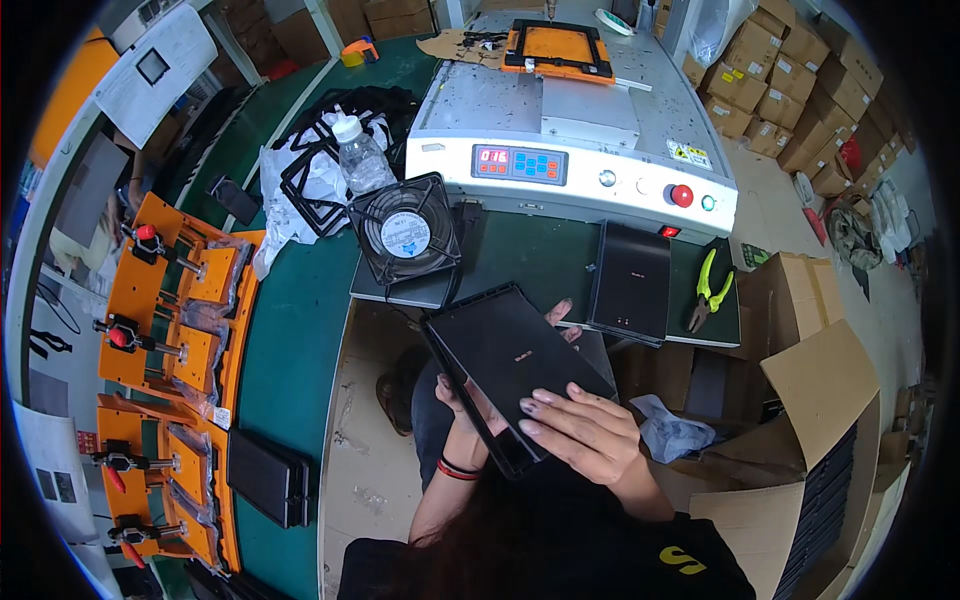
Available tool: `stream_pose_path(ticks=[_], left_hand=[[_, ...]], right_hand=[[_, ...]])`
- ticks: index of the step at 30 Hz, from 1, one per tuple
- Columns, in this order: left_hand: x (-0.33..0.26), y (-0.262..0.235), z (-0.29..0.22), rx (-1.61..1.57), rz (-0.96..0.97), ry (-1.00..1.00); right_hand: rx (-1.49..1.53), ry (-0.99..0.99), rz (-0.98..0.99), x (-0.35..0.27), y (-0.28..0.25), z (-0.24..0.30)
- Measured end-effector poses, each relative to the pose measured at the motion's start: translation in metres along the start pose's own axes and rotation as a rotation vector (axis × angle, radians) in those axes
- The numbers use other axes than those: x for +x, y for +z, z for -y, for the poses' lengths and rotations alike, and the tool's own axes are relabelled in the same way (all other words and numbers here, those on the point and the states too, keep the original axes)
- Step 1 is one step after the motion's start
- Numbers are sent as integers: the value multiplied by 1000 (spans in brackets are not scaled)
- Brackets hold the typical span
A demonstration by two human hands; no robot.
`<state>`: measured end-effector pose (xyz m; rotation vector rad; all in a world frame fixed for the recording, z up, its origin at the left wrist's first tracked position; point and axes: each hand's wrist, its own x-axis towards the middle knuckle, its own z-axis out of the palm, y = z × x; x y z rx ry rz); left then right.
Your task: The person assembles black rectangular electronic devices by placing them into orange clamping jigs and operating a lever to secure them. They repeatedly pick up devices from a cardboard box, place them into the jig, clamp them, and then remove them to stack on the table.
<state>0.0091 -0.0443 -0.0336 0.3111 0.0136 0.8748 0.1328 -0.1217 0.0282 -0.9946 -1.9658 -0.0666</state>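
Observation:
A flat black rectangular panel lies over a thin black frame in front of my body. Along the left side a gap shows between panel and frame, and part of my palm appears in it. My left hand grips the two from beneath, thumb at the left edge and fingertips out past the far right edge. Flat on the panel's near right part rest the outstretched fingers of my right hand; its thumb is hidden. A similar black panel lies on the bench beyond, beside yellow-green pliers.
A white machine with a lit display and red button spans the bench back. Left of it stand a black fan and a clear bottle. Orange clamp fixtures line the far left. An open carton holds stacked black pieces.

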Motion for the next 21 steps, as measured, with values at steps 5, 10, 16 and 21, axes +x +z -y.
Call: stream_pose_path(ticks=[5, 10, 16, 21], left_hand=[[9, 34, -9, 113, -143, -88], [-2, 10, 5, -338, 147, 22], [3, 11, -4, -52, 164, 20], [-27, -10, -46, 747, -281, 58]], right_hand=[[346, 121, 264, 13, -14, 3], [442, 589, -293, 5, -18, 1], [1507, 1200, -81, -23, 16, -1], [1491, 1213, -196, -24, 21, -6]])
